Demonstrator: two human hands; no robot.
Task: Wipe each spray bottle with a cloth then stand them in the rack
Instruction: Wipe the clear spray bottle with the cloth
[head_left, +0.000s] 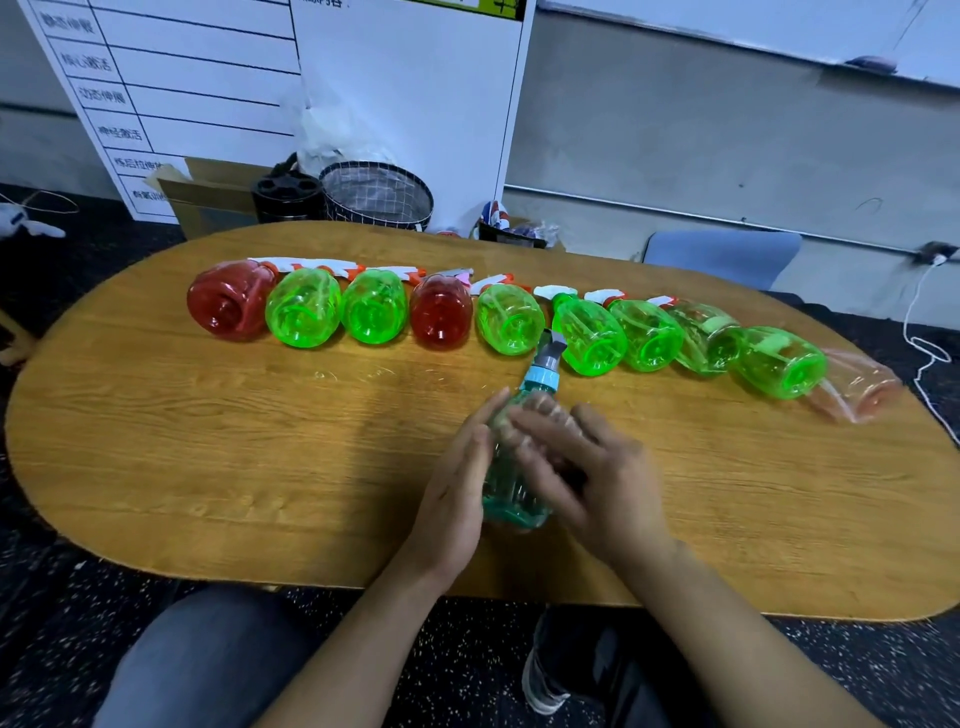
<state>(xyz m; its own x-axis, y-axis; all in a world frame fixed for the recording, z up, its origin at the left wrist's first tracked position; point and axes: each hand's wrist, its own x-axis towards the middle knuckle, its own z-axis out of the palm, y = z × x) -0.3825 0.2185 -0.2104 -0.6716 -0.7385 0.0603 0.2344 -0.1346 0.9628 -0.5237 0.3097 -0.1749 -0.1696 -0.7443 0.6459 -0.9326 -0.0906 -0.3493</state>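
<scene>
The counter (208, 467) is warm honey-brown with a darker wood grain. Along its far side lie clear-tinted bottles: a red one (228, 301) at the far left, 2 bright green ones (304, 307) and (374, 306), another red one (440, 312), then 5 more bright green ones, from (509, 319) to (782, 364), and a pale pink one (857, 384) at the right end. Their spray heads are white with orange-red. The near bottle (511, 493) is teal-green with a light blue collar (540, 378) and a grey trigger. The basket (376, 195) behind is dark with a white grid pattern. The floor (62, 597) is black, speckled white.
</scene>
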